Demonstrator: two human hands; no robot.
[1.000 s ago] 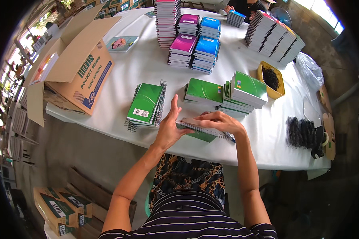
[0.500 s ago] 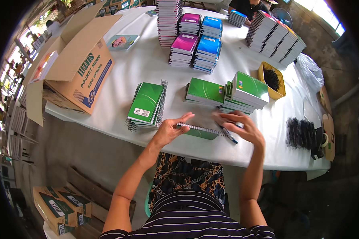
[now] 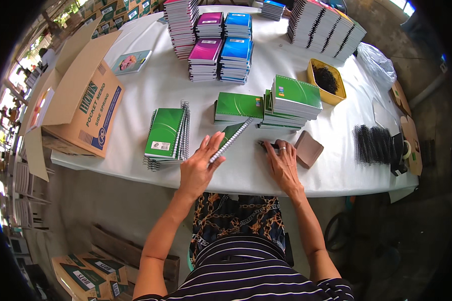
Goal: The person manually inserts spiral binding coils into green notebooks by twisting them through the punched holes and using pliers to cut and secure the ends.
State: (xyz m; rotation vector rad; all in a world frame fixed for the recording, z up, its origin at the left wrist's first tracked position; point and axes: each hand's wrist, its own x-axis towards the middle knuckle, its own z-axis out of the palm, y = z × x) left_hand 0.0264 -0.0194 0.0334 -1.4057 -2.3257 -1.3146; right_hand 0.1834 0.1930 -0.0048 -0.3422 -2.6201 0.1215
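My left hand (image 3: 200,165) holds a green spiral-bound notebook (image 3: 233,136) by its lower edge, tilting it up off the white table (image 3: 150,85). Left of it lies a stack of green spiral notebooks (image 3: 166,133). My right hand (image 3: 283,164) rests flat on the table, its fingers on a small dark tool (image 3: 264,144), beside a brown square pad (image 3: 308,148). More green notebook stacks (image 3: 239,107) (image 3: 296,96) sit just beyond both hands.
Tall stacks of magenta (image 3: 206,59) and blue (image 3: 236,56) notebooks stand farther back. A yellow tray of black pieces (image 3: 326,80) and black spiral coils (image 3: 371,144) lie right. An open cardboard box (image 3: 83,98) is on the left edge; more boxes (image 3: 80,273) sit on the floor.
The green notebook has swung from lying flat under both hands to being lifted and angled left by my left hand. My right hand let go of it and dropped to the table.
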